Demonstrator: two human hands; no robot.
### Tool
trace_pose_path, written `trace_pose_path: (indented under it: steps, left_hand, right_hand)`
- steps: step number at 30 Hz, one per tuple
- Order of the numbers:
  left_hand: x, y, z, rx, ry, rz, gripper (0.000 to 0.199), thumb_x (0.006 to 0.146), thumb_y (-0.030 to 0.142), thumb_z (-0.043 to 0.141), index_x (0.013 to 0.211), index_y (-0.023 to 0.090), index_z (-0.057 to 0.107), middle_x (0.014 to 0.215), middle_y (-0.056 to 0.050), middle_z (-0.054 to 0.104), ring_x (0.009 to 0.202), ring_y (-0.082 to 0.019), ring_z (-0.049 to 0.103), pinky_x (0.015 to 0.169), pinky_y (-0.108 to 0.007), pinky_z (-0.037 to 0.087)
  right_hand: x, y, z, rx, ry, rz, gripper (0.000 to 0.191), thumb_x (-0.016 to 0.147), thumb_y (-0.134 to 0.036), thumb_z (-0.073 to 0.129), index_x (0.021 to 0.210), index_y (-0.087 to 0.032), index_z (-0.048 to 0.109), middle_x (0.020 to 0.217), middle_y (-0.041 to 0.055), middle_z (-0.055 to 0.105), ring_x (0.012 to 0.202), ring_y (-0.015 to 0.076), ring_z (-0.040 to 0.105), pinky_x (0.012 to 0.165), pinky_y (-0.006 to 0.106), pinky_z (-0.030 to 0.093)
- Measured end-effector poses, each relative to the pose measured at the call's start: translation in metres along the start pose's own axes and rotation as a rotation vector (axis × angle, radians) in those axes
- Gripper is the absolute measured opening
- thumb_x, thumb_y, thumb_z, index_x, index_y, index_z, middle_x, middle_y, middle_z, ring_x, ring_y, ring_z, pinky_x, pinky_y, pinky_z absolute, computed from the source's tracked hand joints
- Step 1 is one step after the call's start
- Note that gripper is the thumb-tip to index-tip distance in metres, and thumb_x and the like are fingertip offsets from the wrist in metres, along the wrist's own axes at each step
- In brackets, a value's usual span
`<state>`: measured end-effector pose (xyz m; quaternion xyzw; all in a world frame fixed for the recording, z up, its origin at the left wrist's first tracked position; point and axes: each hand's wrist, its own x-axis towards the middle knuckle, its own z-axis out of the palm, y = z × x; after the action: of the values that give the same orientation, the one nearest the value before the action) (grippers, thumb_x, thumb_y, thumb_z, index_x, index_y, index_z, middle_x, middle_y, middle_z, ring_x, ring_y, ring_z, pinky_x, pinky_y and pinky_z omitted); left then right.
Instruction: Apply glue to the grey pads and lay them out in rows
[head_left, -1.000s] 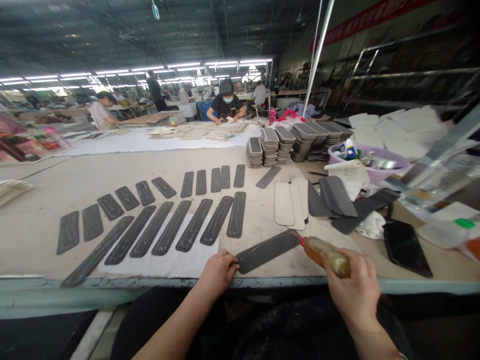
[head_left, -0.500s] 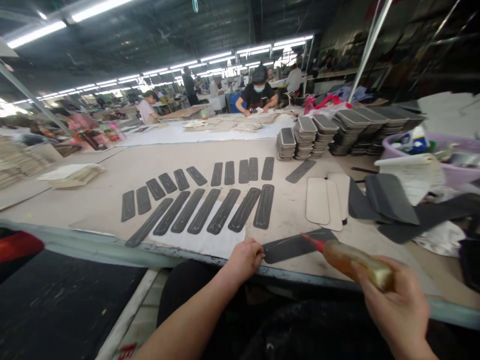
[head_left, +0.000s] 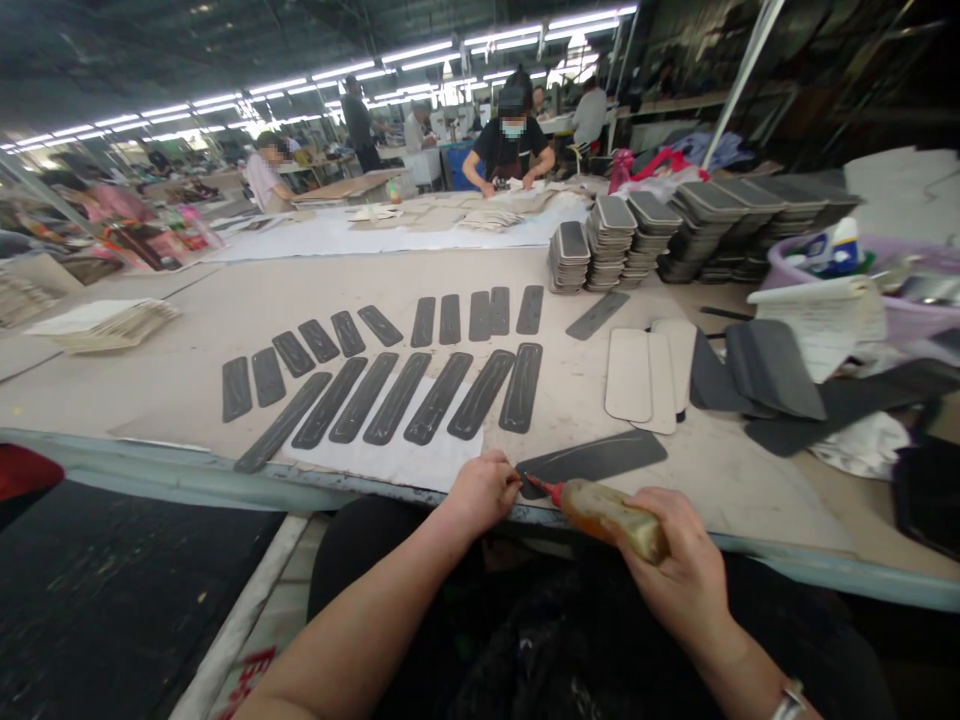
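Note:
My right hand [head_left: 686, 565] is wrapped round a glue bottle [head_left: 604, 512] with amber contents and a red nozzle. The nozzle tip is over the near left end of a dark grey strip [head_left: 607, 456] at the table's front edge. A thin glossy line runs along part of that strip. My left hand [head_left: 486, 490] is closed, with its fingertips pinching the strip's left end. To the left lie two rows of dark rounded strips [head_left: 399, 397] with shiny streaks on them, some on a white sheet [head_left: 457, 458].
Beige rounded pieces [head_left: 628, 375] and loose dark pieces [head_left: 776, 368] lie on the right. Behind them are stacked panels [head_left: 609, 245] and a purple basin [head_left: 919, 318]. A pile of pale sheets [head_left: 105, 325] sits at left. A co-worker [head_left: 512, 145] works across the table.
My right hand has brought the glue bottle left and toward me, from the strip's far part to its left end. My left hand stays at that end. The camera view has shifted slightly.

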<state>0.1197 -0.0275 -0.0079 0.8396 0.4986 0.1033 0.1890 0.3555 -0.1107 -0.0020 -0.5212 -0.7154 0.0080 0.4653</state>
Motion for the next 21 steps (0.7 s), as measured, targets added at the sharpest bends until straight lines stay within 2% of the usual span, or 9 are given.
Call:
trace_pose_path:
  steps: [7,15,18,21]
  left_hand:
    - [0.001,0.003,-0.004,0.001,-0.005,-0.022,0.019,0.084,0.022,0.056,0.087,0.02,0.075,0.087,-0.004,0.066,0.081,-0.016,0.062,0.076,-0.025,0.049]
    - [0.002,0.005,-0.005,-0.011,0.013,-0.025,0.017,0.083,0.02,0.057,0.082,0.018,0.074,0.086,-0.004,0.066,0.078,-0.015,0.063,0.073,-0.024,0.047]
    - [0.002,0.004,-0.005,-0.011,0.009,-0.022,0.018,0.083,0.02,0.056,0.082,0.018,0.074,0.086,-0.004,0.065,0.079,-0.015,0.063,0.074,-0.024,0.047]
    - [0.001,0.006,-0.006,-0.005,0.004,-0.02,0.018,0.084,0.021,0.055,0.083,0.018,0.073,0.088,-0.005,0.065,0.08,-0.015,0.063,0.075,-0.025,0.047]
  right_hand:
    - [-0.01,0.0,-0.017,-0.041,-0.027,0.001,0.018,0.083,-0.025,0.061,0.099,-0.021,0.054,0.091,0.0061,0.059,0.083,0.0199,0.059,0.072,0.034,0.052]
    - [-0.018,0.026,-0.048,-0.282,0.131,0.042,0.02,0.081,-0.024,0.062,0.1,-0.019,0.057,0.092,0.0069,0.058,0.083,0.0192,0.059,0.073,0.032,0.051]
    - [-0.019,0.037,-0.052,-0.398,0.214,0.086,0.02,0.079,-0.024,0.064,0.098,-0.019,0.06,0.094,0.0064,0.058,0.084,0.0193,0.059,0.075,0.032,0.05]
    - [-0.02,0.042,-0.051,-0.512,0.244,0.127,0.021,0.078,-0.025,0.064,0.098,-0.02,0.062,0.096,0.0067,0.057,0.086,0.0211,0.058,0.075,0.034,0.05]
